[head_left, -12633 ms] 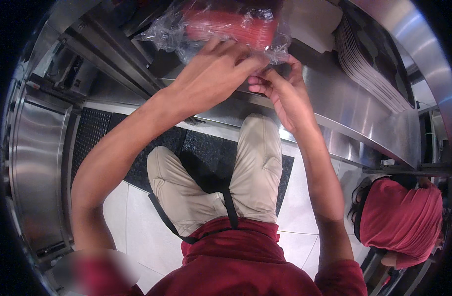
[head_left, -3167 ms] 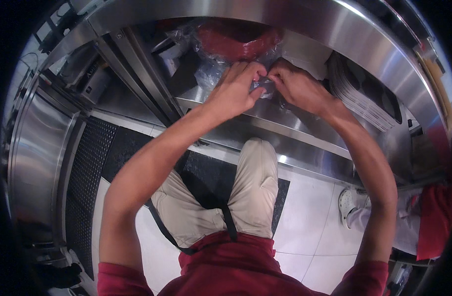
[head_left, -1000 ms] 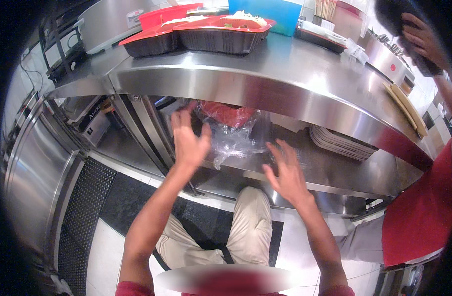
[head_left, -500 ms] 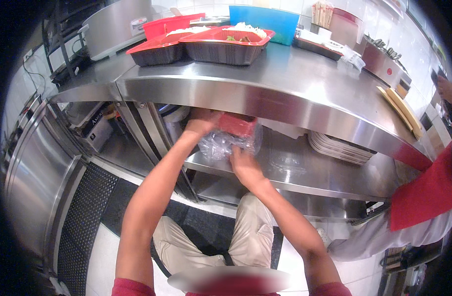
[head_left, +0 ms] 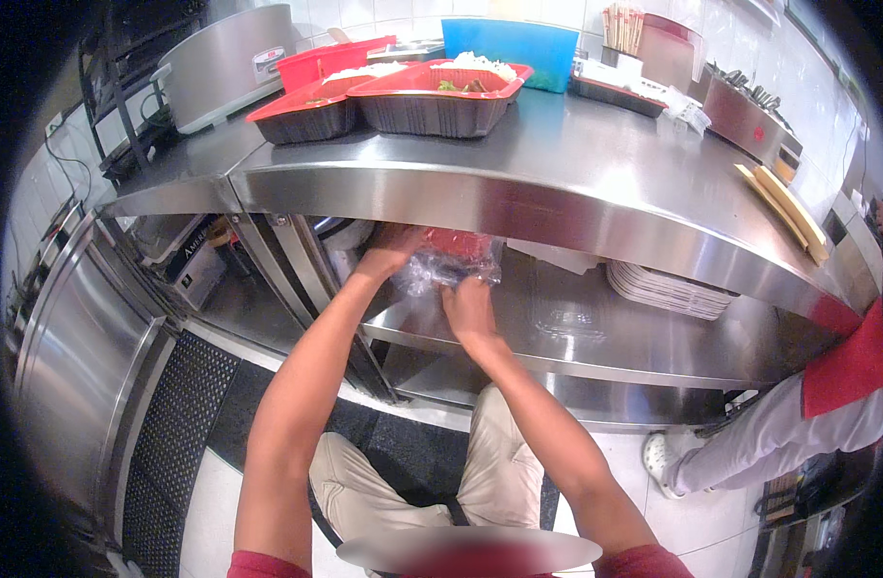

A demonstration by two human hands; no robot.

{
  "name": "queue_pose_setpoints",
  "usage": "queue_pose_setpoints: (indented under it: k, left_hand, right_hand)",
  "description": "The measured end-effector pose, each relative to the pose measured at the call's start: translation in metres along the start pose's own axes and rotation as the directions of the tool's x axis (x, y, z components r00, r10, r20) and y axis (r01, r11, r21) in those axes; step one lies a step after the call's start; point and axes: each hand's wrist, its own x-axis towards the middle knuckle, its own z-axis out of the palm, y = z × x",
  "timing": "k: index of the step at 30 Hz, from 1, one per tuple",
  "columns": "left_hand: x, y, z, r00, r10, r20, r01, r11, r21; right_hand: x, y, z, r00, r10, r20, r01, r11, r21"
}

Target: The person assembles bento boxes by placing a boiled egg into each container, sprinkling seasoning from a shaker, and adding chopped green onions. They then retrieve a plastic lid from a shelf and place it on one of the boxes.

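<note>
Under the steel counter (head_left: 364, 183), red containers (head_left: 458, 243) sit inside a clear plastic bag (head_left: 420, 276) above the shelf. My left hand (head_left: 395, 249) grips the containers at their left end, its fingertips partly hidden by the counter's edge and the plastic. At the bag's near side, my right hand (head_left: 469, 306) is closed on the crinkled plastic. How many containers the bag holds is hidden.
Two black-and-red meal trays (head_left: 432, 118) with rice stand on the counter, near a blue bin (head_left: 513, 48) and a rice cooker (head_left: 224, 67). Stacked white trays (head_left: 668, 292) and a clear lid (head_left: 565, 323) lie on the shelf. A co-worker (head_left: 846, 376) stands right.
The red containers and bag have shifted deeper under the counter, so less red shows. Both hands moved slightly left with them. The co-worker at right has moved further right.
</note>
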Motion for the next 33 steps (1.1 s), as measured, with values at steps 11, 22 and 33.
queue_pose_setpoints:
  k: [11,22,33]
  left_hand:
    - [-0.039,0.009,0.035,0.862,0.178,-0.475,-0.1,0.978,0.185]
    - [-0.128,0.026,0.077,0.984,0.176,-0.038,-0.15,0.92,0.362]
    - [-0.047,0.13,0.203,0.989,-0.049,0.137,0.065,0.992,-0.111]
  right_hand:
    - [0.076,0.028,0.012,0.881,-0.213,-0.424,0.25,0.968,0.035]
    - [-0.035,0.017,-0.042,0.863,-0.392,-0.318,0.317,0.911,-0.263]
    - [-0.126,0.062,-0.164,0.905,-0.309,0.293,0.421,0.544,-0.726]
